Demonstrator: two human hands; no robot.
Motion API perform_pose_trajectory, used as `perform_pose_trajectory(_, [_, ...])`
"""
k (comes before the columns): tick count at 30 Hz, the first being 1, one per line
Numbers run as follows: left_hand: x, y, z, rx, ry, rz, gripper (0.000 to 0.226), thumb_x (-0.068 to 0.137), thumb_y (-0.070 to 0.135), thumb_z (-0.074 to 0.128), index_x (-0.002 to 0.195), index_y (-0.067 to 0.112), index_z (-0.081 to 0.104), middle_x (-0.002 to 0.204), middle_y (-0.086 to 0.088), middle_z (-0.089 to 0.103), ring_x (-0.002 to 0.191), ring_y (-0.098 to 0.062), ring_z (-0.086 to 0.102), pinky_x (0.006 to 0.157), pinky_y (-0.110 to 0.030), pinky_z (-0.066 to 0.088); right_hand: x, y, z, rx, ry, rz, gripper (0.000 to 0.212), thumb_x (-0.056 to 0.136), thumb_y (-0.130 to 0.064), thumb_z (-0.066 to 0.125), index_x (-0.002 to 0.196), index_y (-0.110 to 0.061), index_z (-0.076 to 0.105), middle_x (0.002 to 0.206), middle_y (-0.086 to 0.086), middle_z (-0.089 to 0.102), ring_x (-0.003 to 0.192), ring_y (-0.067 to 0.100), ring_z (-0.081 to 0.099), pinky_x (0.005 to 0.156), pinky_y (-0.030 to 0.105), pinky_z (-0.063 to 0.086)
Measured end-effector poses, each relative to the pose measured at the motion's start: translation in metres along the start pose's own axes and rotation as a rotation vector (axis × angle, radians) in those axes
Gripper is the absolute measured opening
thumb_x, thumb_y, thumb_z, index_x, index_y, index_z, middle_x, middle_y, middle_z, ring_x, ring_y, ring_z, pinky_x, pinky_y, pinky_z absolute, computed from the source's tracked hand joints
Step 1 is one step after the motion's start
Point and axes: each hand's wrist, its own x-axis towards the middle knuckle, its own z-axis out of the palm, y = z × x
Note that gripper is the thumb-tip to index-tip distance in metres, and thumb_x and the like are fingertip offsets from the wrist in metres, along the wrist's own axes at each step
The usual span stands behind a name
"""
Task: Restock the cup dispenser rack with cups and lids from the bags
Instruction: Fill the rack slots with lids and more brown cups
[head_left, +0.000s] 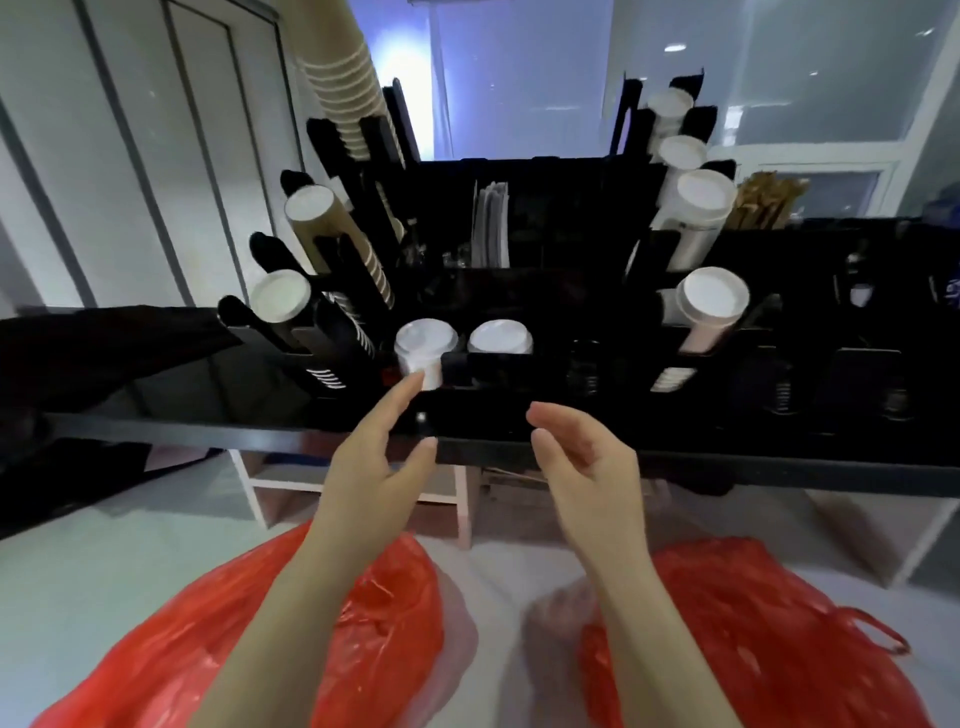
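Left hand (374, 457) and right hand (582, 462): fingers spread, holding nothing, before the black rack (519, 306). White lid stack (423, 351) just beyond the left fingertips; contact unclear. Two red bags (363, 613) lie below the wrists, contents hidden and edges cut off

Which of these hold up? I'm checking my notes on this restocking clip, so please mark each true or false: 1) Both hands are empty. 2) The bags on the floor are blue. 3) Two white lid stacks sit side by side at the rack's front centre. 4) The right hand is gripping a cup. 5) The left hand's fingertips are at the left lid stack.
1) True: the left hand and right hand hold nothing.
2) False: both bags are red.
3) True: the left lid stack and right lid stack sit together in the rack.
4) False: its grip is open and empty.
5) True.
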Motion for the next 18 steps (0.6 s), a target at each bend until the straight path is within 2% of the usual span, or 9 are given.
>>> perform_pose_trajectory(3, [0.001,-0.039,-0.045,0.014,-0.054,-0.034,0.058,0.093,0.013,0.055,0.137,0.047,0.038,0.14,0.028,0.042,0.131,0.01,0.035,0.108,-0.022,0.03,-0.015,0.004,0.06,0.067,0.064,0.069,0.023,0.092,-0.011,0.061,0.102,-0.029,0.069,0.1,-0.02,0.07,0.098,-0.003,0.064,0.085,0.014,0.049])
perform_pose_trajectory(5, [0.005,-0.067,-0.076,0.04,-0.074,-0.046,0.057,0.092,0.012,0.055,0.137,0.044,0.039,0.138,0.028,0.044,0.129,0.011,0.037,0.109,-0.025,0.032,-0.023,0.006,0.101,0.088,0.073,0.111,0.024,0.091,-0.009,0.061,0.1,-0.03,0.069,0.098,-0.017,0.071,0.096,-0.004,0.064,0.085,0.012,0.048])
perform_pose_trajectory(7, [0.011,-0.09,-0.104,0.037,-0.081,-0.056,0.056,0.092,0.012,0.054,0.136,0.044,0.042,0.136,0.028,0.046,0.127,0.012,0.039,0.106,-0.021,0.033,-0.03,0.008,0.137,0.082,0.083,0.142,0.024,0.09,-0.009,0.062,0.102,-0.03,0.068,0.1,-0.015,0.071,0.096,-0.004,0.063,0.086,0.013,0.048])
perform_pose_trajectory(10, [0.026,-0.113,-0.138,-0.019,-0.08,-0.056,0.054,0.092,0.009,0.053,0.137,0.039,0.044,0.135,0.025,0.049,0.125,0.012,0.041,0.095,-0.004,0.033,-0.034,0.007,0.179,0.035,0.099,0.164,0.025,0.089,-0.012,0.063,0.103,-0.033,0.067,0.103,-0.015,0.07,0.098,-0.004,0.062,0.09,0.016,0.048])
perform_pose_trajectory(12, [0.037,-0.123,-0.153,-0.042,-0.084,-0.057,0.055,0.092,0.006,0.052,0.135,0.039,0.044,0.133,0.024,0.049,0.124,0.01,0.043,0.089,0.001,0.033,-0.029,0.002,0.198,0.005,0.117,0.16,0.026,0.089,-0.011,0.064,0.103,-0.032,0.066,0.103,-0.015,0.07,0.098,-0.003,0.063,0.091,0.019,0.048])
perform_pose_trajectory(15, [0.047,-0.133,-0.167,-0.069,-0.094,-0.026,0.056,0.091,0.005,0.052,0.129,0.045,0.043,0.126,0.032,0.048,0.121,0.012,0.045,0.09,-0.003,0.036,-0.019,-0.006,0.22,-0.012,0.136,0.122,0.027,0.089,-0.009,0.064,0.104,-0.03,0.066,0.103,-0.013,0.07,0.097,-0.003,0.063,0.088,0.014,0.049])
perform_pose_trajectory(18, [0.054,-0.144,-0.175,-0.133,-0.067,-0.025,0.055,0.091,0.003,0.052,0.129,0.042,0.045,0.128,0.022,0.053,0.12,0.005,0.049,0.096,-0.014,0.038,-0.013,-0.01,0.234,-0.046,0.128,0.082,0.028,0.089,-0.011,0.063,0.104,-0.034,0.065,0.105,-0.014,0.069,0.1,-0.003,0.063,0.087,0.012,0.048])
